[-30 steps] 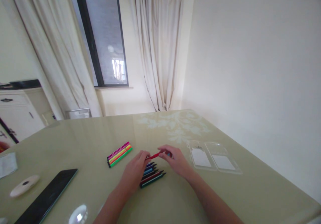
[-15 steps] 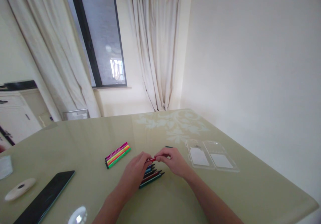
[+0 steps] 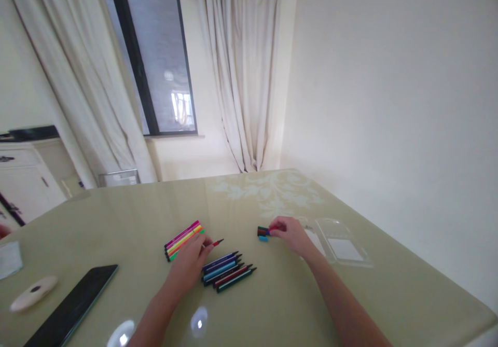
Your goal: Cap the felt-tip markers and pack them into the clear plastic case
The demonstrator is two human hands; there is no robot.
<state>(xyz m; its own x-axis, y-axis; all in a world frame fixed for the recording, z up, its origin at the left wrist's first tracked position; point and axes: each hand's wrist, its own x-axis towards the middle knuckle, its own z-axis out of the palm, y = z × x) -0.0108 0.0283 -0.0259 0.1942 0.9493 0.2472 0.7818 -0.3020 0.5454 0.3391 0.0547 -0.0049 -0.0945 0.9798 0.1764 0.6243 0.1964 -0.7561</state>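
Note:
My left hand (image 3: pixel 193 255) is closed around an uncapped red marker (image 3: pixel 218 242), its dark tip pointing right. It hovers by a group of capped markers (image 3: pixel 182 237) in pink, yellow, orange and green. Just below and right lie several uncapped dark and blue markers (image 3: pixel 227 272), side by side with their tips to the right. My right hand (image 3: pixel 287 231) pinches a red cap (image 3: pixel 274 228) beside a small cluster of loose caps (image 3: pixel 263 231), among them a light blue cap (image 3: pixel 263 238).
An opened clear plastic case (image 3: pixel 344 242) with white inserts lies on the table (image 3: pixel 389 305) to the right, partly behind my right hand. On the left are a dark tablet (image 3: pixel 72 305), a white oval object (image 3: pixel 34 293) and a pale packet (image 3: pixel 10 259).
The red marker has come apart: my left hand moved left with its body, while my right hand carried the cap right to the loose caps. The uncapped markers are now uncovered.

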